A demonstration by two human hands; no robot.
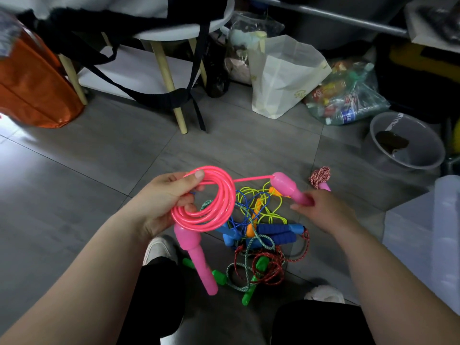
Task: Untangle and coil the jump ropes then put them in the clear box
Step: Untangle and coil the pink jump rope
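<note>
My left hand (164, 202) grips a coil of pink jump rope (219, 195), thumb pressed on top of the loops. One pink handle (196, 255) hangs down from the coil. My right hand (323, 210) holds the rope's other pink handle (291, 188), with a short straight stretch of rope running back to the coil. On the floor below lies a tangled pile of jump ropes (261, 232) in yellow, blue, green and red, with blue foam and green handles. A red-and-white rope with a pink handle (321, 176) lies apart to the right. The clear box (428, 235) stands at the right edge.
A white stool with wooden legs (169, 78) and black straps stands ahead. An orange bag (32, 88) is at left, a white paper bag (281, 75) and a clear bag of bottles (348, 95) behind. A grey bucket (408, 143) sits at right. My shoes (156, 247) flank the pile.
</note>
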